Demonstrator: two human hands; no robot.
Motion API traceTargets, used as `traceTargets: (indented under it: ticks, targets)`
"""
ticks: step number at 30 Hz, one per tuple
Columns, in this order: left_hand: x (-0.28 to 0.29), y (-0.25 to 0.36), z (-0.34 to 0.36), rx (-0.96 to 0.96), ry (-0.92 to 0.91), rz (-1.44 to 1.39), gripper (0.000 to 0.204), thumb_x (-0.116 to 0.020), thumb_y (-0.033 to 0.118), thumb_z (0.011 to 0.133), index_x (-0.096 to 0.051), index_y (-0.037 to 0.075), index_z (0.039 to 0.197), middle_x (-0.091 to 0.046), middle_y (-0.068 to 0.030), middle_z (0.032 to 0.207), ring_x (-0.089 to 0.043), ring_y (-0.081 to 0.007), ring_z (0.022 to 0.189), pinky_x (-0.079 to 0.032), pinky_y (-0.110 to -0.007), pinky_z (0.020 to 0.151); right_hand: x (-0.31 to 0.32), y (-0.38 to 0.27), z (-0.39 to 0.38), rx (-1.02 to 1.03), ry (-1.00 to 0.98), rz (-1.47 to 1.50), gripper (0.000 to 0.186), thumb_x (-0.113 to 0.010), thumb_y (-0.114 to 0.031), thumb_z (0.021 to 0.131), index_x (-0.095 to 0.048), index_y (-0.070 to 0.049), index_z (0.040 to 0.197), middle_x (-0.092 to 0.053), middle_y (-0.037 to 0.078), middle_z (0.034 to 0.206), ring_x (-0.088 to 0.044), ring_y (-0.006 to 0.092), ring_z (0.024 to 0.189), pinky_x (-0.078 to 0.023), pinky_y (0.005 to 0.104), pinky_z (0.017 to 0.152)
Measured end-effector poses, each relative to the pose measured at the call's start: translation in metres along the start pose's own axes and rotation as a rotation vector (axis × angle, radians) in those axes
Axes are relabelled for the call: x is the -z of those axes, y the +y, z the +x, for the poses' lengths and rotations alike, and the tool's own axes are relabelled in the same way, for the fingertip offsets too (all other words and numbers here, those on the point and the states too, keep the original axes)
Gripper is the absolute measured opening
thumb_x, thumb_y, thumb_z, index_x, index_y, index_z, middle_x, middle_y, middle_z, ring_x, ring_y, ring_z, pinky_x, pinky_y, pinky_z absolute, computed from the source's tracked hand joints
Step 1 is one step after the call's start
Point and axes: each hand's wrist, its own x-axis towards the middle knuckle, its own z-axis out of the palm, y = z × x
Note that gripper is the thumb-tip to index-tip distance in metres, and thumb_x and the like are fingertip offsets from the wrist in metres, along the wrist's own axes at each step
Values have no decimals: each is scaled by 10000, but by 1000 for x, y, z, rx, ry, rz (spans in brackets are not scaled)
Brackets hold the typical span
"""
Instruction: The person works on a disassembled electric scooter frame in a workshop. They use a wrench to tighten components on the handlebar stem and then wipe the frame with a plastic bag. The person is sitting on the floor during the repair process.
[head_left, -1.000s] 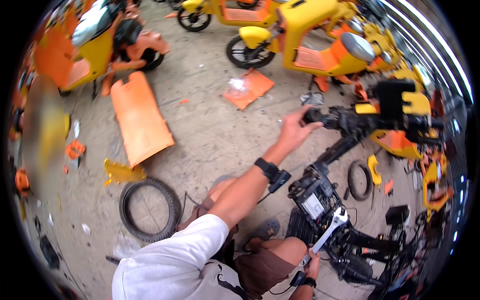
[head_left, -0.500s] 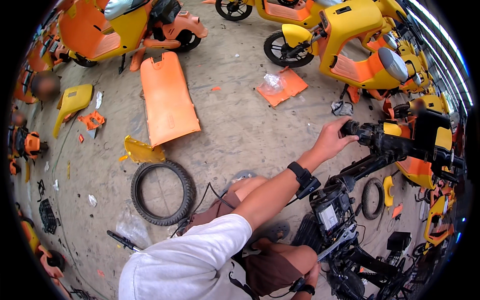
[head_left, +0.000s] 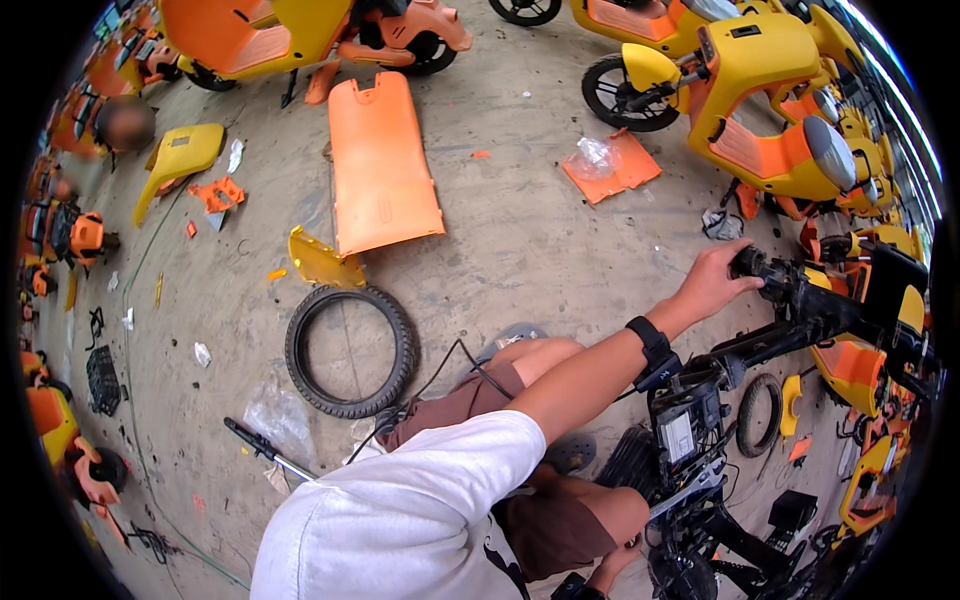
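Observation:
My left hand (head_left: 718,283) reaches out to the right and is closed around the end of a black handlebar grip (head_left: 746,263). The handlebar belongs to a stripped black scooter frame (head_left: 690,400) standing at my right, with its battery box and wiring bare. My right hand (head_left: 622,562) is low at the lower right, beside my bent knee and close to the frame's lower part. Its fingers are mostly hidden, so what they touch cannot be made out. A silver-grey metal bar (head_left: 685,492) lies along the frame between my knee and the battery box.
A loose black tyre (head_left: 402,340) lies on the floor left of my legs. Beyond it are a yellow panel piece (head_left: 325,258) and a long orange panel (head_left: 385,170). Yellow-and-orange scooters (head_left: 755,110) stand around. Another tyre (head_left: 760,415) lies behind the frame.
The view has turned a little, so the floor and scooters sit farther right and higher. My left hand stays on the grip; my right hand sits lower in the picture.

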Motion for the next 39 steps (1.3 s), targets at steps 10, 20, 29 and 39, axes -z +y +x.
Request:
traceTargets:
  ticks: [10, 20, 29, 39]
  targets:
    - [20, 18, 2, 36, -22, 192, 610, -804, 227, 693, -564, -18, 1197, -556, -89, 637, -539, -155, 587, -452, -284, 576, -33, -8, -19, 279, 43, -73, 604, -652, -212, 862, -377, 36, 1340, -638, 156, 938, -623, 226, 878, -503, 325, 740]
    - [124, 82, 49, 70, 291, 37, 238, -651, 153, 841, -652, -85, 846, -644, -83, 667, -583, -106, 601, -459, -274, 562, -90, -62, -17, 390, -79, -155, 600, -647, -215, 865, -379, 39, 1338, -636, 157, 951, -622, 227, 884, -502, 326, 746]
    - [393, 249, -124, 101, 325, 379, 191, -552, 85, 930, -637, -41, 1044, -687, -74, 822, -624, -94, 667, -503, -229, 589, -121, -93, -34, 452, -199, -265, 596, -643, -219, 868, -381, 43, 1336, -634, 159, 963, -621, 228, 890, -500, 328, 752]
    - [599, 276, -491, 699, 726, 1524, 143, -621, 134, 844, -659, 3, 888, -551, -117, 558, -538, -212, 471, -404, -316, 473, -105, -98, -43, 397, -215, -312, 593, -638, -223, 871, -383, 47, 1334, -632, 161, 976, -620, 229, 897, -499, 329, 758]
